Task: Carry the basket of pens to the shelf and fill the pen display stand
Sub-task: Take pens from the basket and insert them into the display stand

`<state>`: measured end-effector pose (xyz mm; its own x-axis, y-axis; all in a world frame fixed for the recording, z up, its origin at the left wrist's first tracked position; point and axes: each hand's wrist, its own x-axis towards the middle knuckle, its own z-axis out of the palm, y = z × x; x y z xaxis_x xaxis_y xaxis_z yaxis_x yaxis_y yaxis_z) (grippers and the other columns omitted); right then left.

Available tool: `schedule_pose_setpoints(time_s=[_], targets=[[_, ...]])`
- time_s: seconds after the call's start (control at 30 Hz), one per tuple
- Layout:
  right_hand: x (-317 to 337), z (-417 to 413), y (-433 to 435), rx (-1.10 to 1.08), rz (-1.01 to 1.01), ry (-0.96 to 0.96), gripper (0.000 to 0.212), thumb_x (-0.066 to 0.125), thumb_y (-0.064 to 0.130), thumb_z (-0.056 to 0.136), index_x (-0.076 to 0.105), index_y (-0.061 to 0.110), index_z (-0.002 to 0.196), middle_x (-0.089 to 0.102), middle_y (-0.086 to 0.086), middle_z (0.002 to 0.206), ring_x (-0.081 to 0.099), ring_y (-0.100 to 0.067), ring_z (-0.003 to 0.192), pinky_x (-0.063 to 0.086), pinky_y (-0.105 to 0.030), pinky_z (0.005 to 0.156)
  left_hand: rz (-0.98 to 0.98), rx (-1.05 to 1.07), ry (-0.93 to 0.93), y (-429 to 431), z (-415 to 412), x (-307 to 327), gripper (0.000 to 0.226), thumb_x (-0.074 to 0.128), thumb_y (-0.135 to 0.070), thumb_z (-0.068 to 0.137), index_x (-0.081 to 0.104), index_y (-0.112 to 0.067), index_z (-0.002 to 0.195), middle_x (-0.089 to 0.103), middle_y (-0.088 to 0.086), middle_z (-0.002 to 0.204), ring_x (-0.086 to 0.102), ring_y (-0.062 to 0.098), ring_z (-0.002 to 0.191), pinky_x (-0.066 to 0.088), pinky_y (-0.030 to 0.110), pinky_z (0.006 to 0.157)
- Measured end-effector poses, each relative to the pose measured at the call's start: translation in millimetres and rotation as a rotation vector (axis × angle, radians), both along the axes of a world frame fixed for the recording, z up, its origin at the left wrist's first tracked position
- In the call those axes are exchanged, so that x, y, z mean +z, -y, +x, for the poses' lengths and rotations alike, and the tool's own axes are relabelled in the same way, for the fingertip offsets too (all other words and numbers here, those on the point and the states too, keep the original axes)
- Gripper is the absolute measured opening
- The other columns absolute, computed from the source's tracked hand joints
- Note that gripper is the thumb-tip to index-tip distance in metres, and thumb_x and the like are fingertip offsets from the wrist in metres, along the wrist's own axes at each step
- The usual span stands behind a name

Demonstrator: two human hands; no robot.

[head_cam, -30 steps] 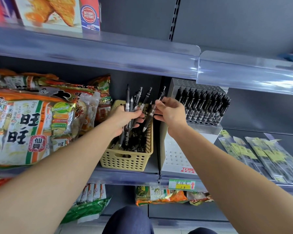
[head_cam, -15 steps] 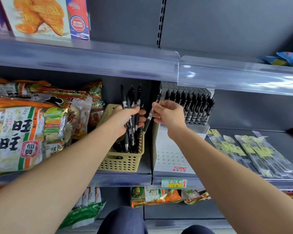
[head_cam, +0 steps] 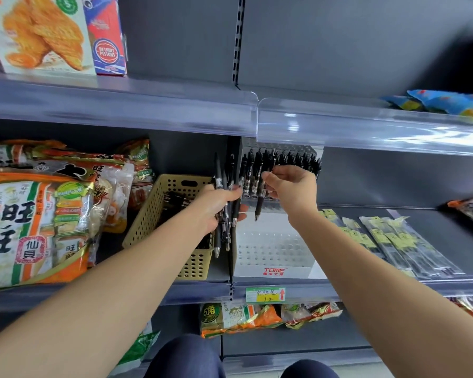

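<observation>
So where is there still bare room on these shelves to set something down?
Upper shelf is bare between the Detroit Pistons box and the blue bags. Middle shelf is bare right of the yellow-labelled packets. Crowded from snack bags to basket and pen stand.

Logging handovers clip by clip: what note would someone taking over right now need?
Left hand grips a bunch of pens beside the basket, which sits on the shelf left of the display stand.
Right hand pinches one pen, tip down, at the stand.
Done: basket delivered, back rows filled.
Left: seat this pen, the bunch, and the basket's remaining pens in the empty front rows.
</observation>
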<state>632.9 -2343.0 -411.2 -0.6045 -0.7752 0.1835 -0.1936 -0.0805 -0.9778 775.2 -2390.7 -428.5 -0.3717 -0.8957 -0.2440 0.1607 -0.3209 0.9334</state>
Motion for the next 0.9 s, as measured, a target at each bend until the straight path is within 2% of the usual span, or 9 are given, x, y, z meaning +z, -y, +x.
schedule_pose_setpoints(time_s=[0.17, 0.37, 0.5, 0.6, 0.9], targets=[[3.9, -15.8, -10.2, -0.082, -0.021, -0.066, 0.016, 0.080, 0.020, 0.076, 0.066, 0.023, 0.081, 0.071, -0.002, 0.079, 0.070, -0.023, 0.081, 0.057, -0.041, 0.082, 0.004, -0.047, -0.014, -11.3, -17.7, -1.7, 0.022, 0.068, -0.001, 0.086, 0.056, -0.002, 0.104, 0.063, 0.018, 0.092, 0.067, 0.025, 0.062, 0.059, 0.042, 0.059], [13.2, -35.4, -18.2, -0.212, -0.055, -0.157, 0.016, 0.079, 0.021, 0.077, 0.067, 0.021, 0.087, 0.068, 0.006, 0.073, 0.067, -0.016, 0.073, 0.057, -0.034, 0.080, 0.022, -0.101, -0.023, -19.4, -32.8, -3.8, 0.012, 0.066, 0.000, 0.086, 0.059, -0.005, 0.094, 0.062, 0.015, 0.083, 0.064, 0.025, 0.063, 0.059, 0.038, 0.054], [19.8, -47.5, -19.2, -0.279, -0.081, -0.252, 0.017, 0.076, 0.021, 0.079, 0.070, 0.016, 0.094, 0.070, 0.001, 0.080, 0.066, -0.017, 0.076, 0.053, -0.028, 0.076, 0.028, -0.120, -0.030, -21.7, -39.7, -5.8, 0.012, 0.067, 0.002, 0.085, 0.059, -0.005, 0.091, 0.062, 0.015, 0.086, 0.064, 0.025, 0.065, 0.059, 0.037, 0.053], [21.0, -54.4, -16.8, -0.316, -0.080, -0.324, 0.020, 0.075, 0.020, 0.080, 0.071, 0.013, 0.098, 0.067, 0.002, 0.078, 0.064, -0.016, 0.076, 0.049, -0.023, 0.074, 0.036, -0.137, -0.034, -23.4, -44.3, -6.7, 0.011, 0.067, 0.003, 0.085, 0.060, -0.005, 0.089, 0.062, 0.015, 0.084, 0.065, 0.024, 0.063, 0.059, 0.036, 0.053], [6.8, -72.0, -8.2, -0.367, -0.019, -0.416, 0.015, 0.072, 0.019, 0.081, 0.073, 0.014, 0.094, 0.072, -0.004, 0.082, 0.066, -0.021, 0.080, 0.051, -0.029, 0.077, 0.030, -0.126, -0.027, -20.0, -49.3, -10.3, 0.013, 0.068, 0.004, 0.083, 0.060, -0.005, 0.089, 0.062, 0.016, 0.086, 0.064, 0.023, 0.060, 0.056, 0.033, 0.048]])
